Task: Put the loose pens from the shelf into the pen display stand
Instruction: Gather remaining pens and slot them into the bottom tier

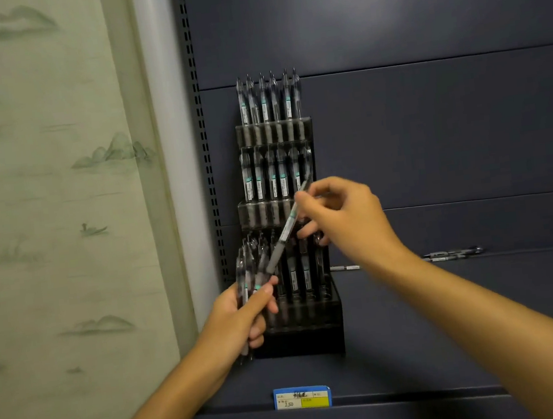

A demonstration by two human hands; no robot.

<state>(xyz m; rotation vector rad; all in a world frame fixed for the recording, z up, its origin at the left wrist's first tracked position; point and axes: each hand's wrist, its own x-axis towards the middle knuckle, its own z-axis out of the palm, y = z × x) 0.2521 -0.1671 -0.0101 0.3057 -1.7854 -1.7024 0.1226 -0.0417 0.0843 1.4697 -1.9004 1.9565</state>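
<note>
On the dark blue metal shelf (420, 330), at about 12 o'clock from the person, stands the tall black plastic pen display stand (286, 229) with three rows. Its top two rows look full of clear pens standing upright. The bottom row has pens at its middle and right side, and its left part is hidden behind the hands.

The left hand (242, 316), at 8 o'clock from the stand's foot, has its fingers curled round a bunch of clear pens (248, 271) with grey grips. The right hand (341, 215) pinches one slanted clear pen with a grey grip (287, 228) between thumb and fingertips, near its top end. The low end of this pen is down by the bunch, so I think it is being pulled out of the bunch to go in the stand.

Next, the pen needs to be turned straight up and slid into a free slot, likely in the bottom row.

More loose pens (452, 254) lie far back on the shelf at 3 o'clock from the stand, so the job is not done.
</note>
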